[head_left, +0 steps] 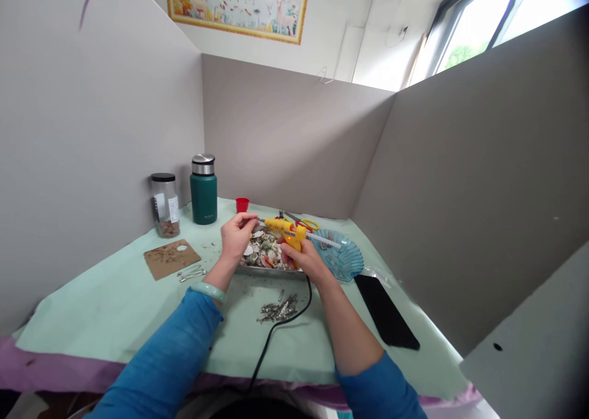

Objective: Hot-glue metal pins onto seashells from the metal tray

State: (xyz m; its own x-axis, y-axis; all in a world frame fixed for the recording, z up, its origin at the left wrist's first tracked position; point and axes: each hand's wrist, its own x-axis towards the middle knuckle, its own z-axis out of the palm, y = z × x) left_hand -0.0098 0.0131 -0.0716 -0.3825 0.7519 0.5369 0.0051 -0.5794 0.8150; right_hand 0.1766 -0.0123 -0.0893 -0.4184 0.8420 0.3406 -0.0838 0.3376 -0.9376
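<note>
Blue sleeves (pixel 159 357) lie nearest the camera, on the near side of the metal tray (pixel 271 272); both forearms extend from them toward the tray. The right hand (pixel 306 259) is closed around the handle of the yellow glue gun (pixel 293 235), which is over the right part of the tray, nozzle directed left. The left hand (pixel 235 235) is at the tray's left end, with thumb and fingertips together at the nozzle tip. Whether a small piece is between these fingertips cannot be determined.

Hands and gun cover part of the tray and of the shells (pixel 264 250) in it. A translucent glue stick (pixel 324 240) projects from the rear of the gun, across the view of the blue dish (pixel 352 253) to the right of the tray; small contents of the dish are hard to make out. Scissors (pixel 310 224) behind the tray are partly hidden by the gun. The black cord (pixel 275 326) passes the tray's near right corner and runs out of sight at the table's near edge.

A loose pile of small metal pieces (pixel 279 310) lies in front of the tray, beside the cord. Green cloth (pixel 138 321) extends left of this pile, toward the cardboard piece (pixel 161 262) left of the tray. A black slab (pixel 386 311) lies to the right front of the tray. Gray panels (pixel 294 137) bound the work area behind the tray and on both sides.
</note>
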